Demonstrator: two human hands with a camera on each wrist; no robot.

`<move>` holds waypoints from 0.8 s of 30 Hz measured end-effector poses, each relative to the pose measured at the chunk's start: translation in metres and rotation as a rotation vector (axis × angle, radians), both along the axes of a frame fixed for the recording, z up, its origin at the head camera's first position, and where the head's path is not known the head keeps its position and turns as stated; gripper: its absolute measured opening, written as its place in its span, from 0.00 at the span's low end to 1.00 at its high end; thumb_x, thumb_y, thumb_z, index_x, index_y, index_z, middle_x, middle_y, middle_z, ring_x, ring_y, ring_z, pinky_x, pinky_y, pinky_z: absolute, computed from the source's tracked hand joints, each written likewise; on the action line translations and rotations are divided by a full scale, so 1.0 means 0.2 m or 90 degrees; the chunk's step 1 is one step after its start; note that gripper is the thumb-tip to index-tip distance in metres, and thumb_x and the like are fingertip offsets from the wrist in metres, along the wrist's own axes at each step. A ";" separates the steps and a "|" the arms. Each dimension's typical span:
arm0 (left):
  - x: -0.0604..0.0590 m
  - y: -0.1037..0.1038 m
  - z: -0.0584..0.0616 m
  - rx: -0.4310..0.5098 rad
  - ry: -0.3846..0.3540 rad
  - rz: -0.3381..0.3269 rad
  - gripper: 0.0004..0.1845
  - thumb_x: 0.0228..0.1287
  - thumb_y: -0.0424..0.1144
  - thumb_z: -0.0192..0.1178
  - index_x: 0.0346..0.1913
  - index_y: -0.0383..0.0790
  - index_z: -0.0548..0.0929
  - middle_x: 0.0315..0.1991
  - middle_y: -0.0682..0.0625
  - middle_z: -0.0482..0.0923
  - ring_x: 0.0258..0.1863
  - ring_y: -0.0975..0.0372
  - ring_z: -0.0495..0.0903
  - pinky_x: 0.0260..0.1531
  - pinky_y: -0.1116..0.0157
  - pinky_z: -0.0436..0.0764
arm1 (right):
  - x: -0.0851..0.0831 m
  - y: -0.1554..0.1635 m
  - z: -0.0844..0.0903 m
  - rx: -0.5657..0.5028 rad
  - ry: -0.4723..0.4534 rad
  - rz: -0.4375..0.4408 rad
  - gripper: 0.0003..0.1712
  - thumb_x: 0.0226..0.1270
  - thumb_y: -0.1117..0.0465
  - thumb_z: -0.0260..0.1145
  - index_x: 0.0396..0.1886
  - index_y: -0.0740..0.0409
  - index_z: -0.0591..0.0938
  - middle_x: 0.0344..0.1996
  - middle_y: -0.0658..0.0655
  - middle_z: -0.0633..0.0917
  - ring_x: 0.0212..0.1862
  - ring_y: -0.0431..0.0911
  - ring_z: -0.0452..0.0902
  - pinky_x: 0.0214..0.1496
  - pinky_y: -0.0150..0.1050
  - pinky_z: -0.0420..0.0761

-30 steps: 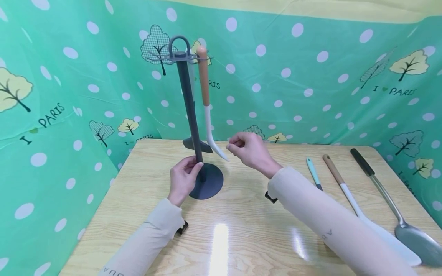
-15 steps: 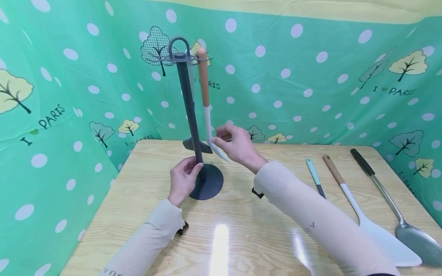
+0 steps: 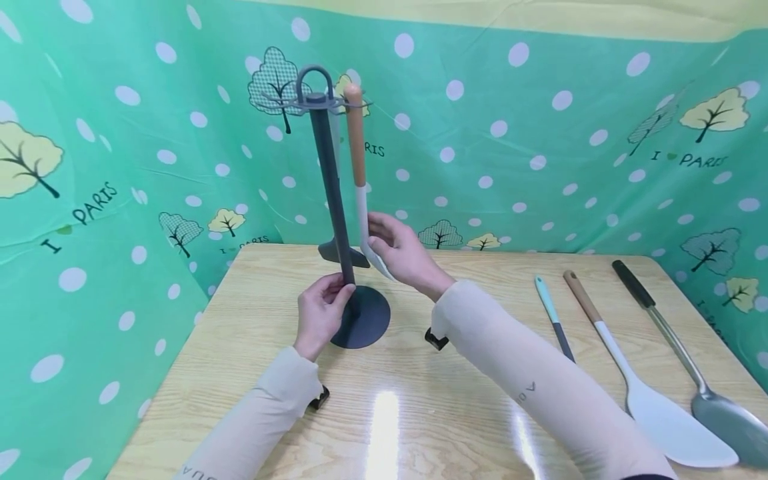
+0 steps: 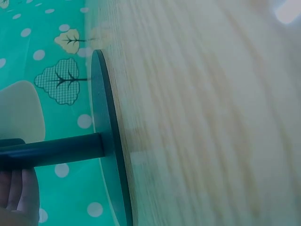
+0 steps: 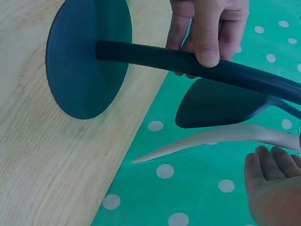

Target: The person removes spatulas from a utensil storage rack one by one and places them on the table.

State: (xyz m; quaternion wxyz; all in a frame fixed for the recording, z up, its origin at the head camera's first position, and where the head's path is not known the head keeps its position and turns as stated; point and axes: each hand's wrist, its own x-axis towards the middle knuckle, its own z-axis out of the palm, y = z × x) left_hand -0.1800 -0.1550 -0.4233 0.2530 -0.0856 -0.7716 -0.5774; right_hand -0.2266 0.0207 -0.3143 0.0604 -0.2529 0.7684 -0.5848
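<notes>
A dark grey utensil stand [image 3: 336, 200] rises from a round base [image 3: 367, 319] on the wooden table [image 3: 420, 427]. From its top ring hang a white turner with a wooden handle [image 3: 357, 143] and, behind the pole, a dark spatula [image 3: 336, 252]. My left hand [image 3: 321, 307] grips the pole low down, thumb across it [image 5: 207, 52]. My right hand [image 3: 401, 252] is at the white turner's blade [image 5: 202, 139], its fingers [image 5: 270, 181] lying relaxed beside it, not wrapped round it. The left wrist view shows the pole [image 4: 56, 150], the base [image 4: 110, 155] and my fingers [image 4: 19, 197].
Three utensils lie on the table's right side: a teal-handled one [image 3: 547, 307], a white turner with a wooden handle [image 3: 651, 403] and a steel spatula with a black handle [image 3: 690, 363]. Green dotted cloth [image 3: 540, 133] walls in the table on three sides.
My right hand has moved left from open air to the hanging white turner's blade. The left hand has stayed on the pole and the stand has not moved.
</notes>
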 end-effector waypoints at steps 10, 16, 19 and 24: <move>0.08 0.04 0.13 -0.012 0.000 -0.005 0.10 0.59 0.24 0.64 0.42 0.22 0.82 0.35 0.32 0.82 0.33 0.44 0.83 0.38 0.52 0.83 | 0.08 -0.04 0.09 -0.045 -0.013 -0.013 0.20 0.74 0.66 0.54 0.63 0.61 0.72 0.58 0.59 0.78 0.60 0.50 0.73 0.63 0.44 0.72; 0.01 0.01 0.02 -0.006 0.006 0.005 0.10 0.59 0.29 0.66 0.42 0.27 0.84 0.35 0.36 0.84 0.32 0.48 0.84 0.37 0.56 0.84 | 0.10 -0.04 0.10 -0.070 -0.004 -0.012 0.16 0.73 0.66 0.55 0.57 0.64 0.75 0.51 0.61 0.82 0.56 0.54 0.77 0.59 0.45 0.74; -0.01 0.00 -0.01 -0.006 0.008 0.007 0.10 0.59 0.32 0.67 0.42 0.31 0.85 0.35 0.39 0.84 0.32 0.51 0.84 0.37 0.61 0.84 | 0.10 -0.04 0.09 -0.071 -0.002 -0.013 0.15 0.73 0.67 0.54 0.56 0.66 0.76 0.50 0.64 0.82 0.55 0.56 0.77 0.57 0.45 0.76; -0.01 0.00 -0.02 -0.005 0.008 0.003 0.10 0.60 0.35 0.67 0.42 0.34 0.85 0.35 0.43 0.85 0.32 0.55 0.84 0.37 0.68 0.83 | 0.04 -0.03 0.01 -0.078 -0.002 -0.013 0.15 0.73 0.65 0.55 0.56 0.63 0.77 0.49 0.63 0.83 0.53 0.51 0.79 0.56 0.44 0.77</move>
